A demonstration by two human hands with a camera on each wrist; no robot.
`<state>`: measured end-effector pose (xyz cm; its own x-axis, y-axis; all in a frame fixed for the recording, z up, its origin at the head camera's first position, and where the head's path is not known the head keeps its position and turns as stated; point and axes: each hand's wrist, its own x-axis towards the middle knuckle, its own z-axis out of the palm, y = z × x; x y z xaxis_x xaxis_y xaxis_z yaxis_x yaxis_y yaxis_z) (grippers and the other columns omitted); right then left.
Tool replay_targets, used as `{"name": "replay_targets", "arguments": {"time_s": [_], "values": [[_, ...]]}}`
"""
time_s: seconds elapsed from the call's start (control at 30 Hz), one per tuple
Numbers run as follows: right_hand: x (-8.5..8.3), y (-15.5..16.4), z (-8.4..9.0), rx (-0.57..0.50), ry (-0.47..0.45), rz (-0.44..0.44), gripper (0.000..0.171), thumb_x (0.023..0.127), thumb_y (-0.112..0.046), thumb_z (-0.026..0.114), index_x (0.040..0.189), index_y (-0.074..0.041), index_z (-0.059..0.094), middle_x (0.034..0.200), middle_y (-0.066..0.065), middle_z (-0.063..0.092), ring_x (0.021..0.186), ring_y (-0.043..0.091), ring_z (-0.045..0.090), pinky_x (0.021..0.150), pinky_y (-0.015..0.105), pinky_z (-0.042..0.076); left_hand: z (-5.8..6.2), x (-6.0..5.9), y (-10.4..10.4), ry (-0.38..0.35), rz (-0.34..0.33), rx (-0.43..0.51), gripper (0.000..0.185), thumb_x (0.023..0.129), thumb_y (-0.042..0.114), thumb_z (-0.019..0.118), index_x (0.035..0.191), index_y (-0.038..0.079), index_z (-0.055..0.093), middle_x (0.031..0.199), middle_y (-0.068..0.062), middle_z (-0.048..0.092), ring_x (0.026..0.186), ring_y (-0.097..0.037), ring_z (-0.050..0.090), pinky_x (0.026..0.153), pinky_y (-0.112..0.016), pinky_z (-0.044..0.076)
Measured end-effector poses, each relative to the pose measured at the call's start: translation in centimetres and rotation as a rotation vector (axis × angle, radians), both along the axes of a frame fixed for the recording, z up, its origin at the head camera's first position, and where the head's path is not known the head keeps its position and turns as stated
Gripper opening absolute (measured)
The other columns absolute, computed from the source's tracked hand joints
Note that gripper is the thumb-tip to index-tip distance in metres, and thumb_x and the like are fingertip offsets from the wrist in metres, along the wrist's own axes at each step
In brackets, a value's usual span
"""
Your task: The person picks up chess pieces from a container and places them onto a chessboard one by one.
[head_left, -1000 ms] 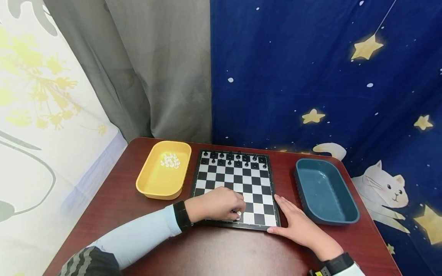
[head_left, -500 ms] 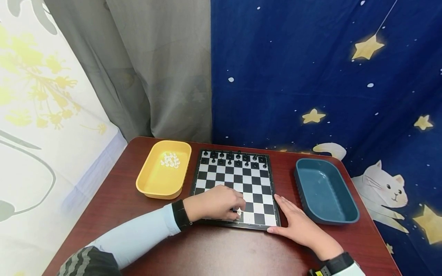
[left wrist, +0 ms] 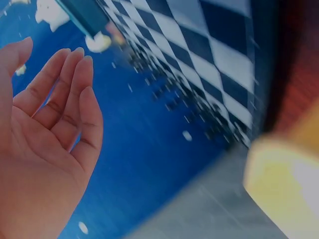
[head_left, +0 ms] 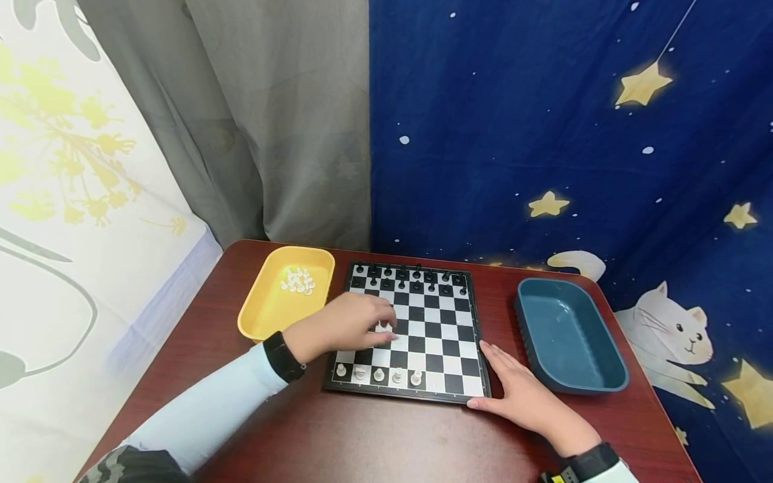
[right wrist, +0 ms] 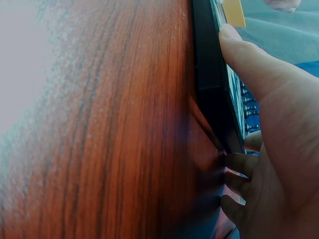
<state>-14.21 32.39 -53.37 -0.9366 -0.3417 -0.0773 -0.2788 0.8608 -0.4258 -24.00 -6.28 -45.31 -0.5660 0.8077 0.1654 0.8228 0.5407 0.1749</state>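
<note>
Yellow tray (head_left: 272, 315) first: we see loose white chess pieces (head_left: 298, 281) clustered inside. Past its right wall, the left hand (head_left: 347, 322) hangs over the chessboard (head_left: 432, 330), its grip wide and empty; we judge that a low, hurried sweep could topple the five white pieces (head_left: 378, 375) standing along the near row, or jog the tray. Black pieces (head_left: 417, 286) line the two far rows. The right hand (head_left: 525, 396) touches the near right corner, grip spread wide; pushing unevenly, it could slide the board. The teal tray (head_left: 568, 335) stands to its right.
</note>
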Motion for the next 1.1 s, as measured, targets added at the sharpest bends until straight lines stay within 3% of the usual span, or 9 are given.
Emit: {"name": "replay_targets", "arguments": {"time_s": [0.17, 0.43, 0.67, 0.87, 1.1], "values": [[-0.1, 0.0, 0.0, 0.001, 0.002, -0.001, 0.124, 0.084, -0.079, 0.081, 0.171, -0.003, 0.036, 0.17, 0.025, 0.043, 0.157, 0.047, 0.04, 0.119, 0.071, 0.038, 0.5, -1.9, -3.5, -0.039, 0.146, 0.043, 0.023, 0.106, 0.04, 0.074, 0.115, 0.02, 0.081, 0.11, 0.007, 0.074, 0.094, -0.012, 0.069, 0.088, -0.037, 0.059], [-0.1, -0.1, 0.1, -0.008, 0.01, 0.005, 0.123, 0.084, -0.078, 0.082, 0.17, -0.002, 0.037, 0.17, 0.025, 0.043, 0.157, 0.048, 0.04, 0.119, 0.071, 0.038, 1.1, -5.2, -10.5, -0.054, 0.333, 0.088, 0.015, 0.105, 0.032, 0.077, 0.109, 0.017, 0.08, 0.1, 0.005, 0.074, 0.091, -0.018, 0.069, 0.086, -0.041, 0.057], [-0.1, 0.0, 0.1, -0.003, 0.001, 0.002, 0.123, 0.084, -0.077, 0.082, 0.171, -0.003, 0.036, 0.17, 0.026, 0.042, 0.156, 0.049, 0.04, 0.118, 0.071, 0.039, 0.1, -7.6, -16.0, -0.082, 0.496, 0.083, 0.016, 0.103, 0.021, 0.077, 0.114, 0.01, 0.08, 0.102, -0.003, 0.076, 0.092, -0.023, 0.069, 0.086, -0.047, 0.059], [-0.2, 0.1, 0.0, 0.002, 0.001, 0.0, 0.124, 0.083, -0.079, 0.081, 0.171, -0.004, 0.036, 0.17, 0.026, 0.042, 0.157, 0.048, 0.04, 0.118, 0.071, 0.039, -1.0, -8.4, -17.9, -0.092, 0.548, 0.032, 0.017, 0.101, 0.014, 0.077, 0.115, 0.006, 0.079, 0.105, -0.009, 0.076, 0.095, -0.029, 0.069, 0.091, -0.052, 0.058], [-0.1, 0.1, 0.1, -0.003, -0.015, -0.006, 0.124, 0.084, -0.079, 0.081, 0.171, -0.003, 0.036, 0.171, 0.026, 0.042, 0.157, 0.048, 0.04, 0.118, 0.071, 0.039, -1.6, -9.2, -18.1, -0.121, 0.523, 0.0, 0.018, 0.098, 0.01, 0.081, 0.116, 0.004, 0.078, 0.112, -0.012, 0.076, 0.101, -0.031, 0.069, 0.096, -0.054, 0.057]]}}
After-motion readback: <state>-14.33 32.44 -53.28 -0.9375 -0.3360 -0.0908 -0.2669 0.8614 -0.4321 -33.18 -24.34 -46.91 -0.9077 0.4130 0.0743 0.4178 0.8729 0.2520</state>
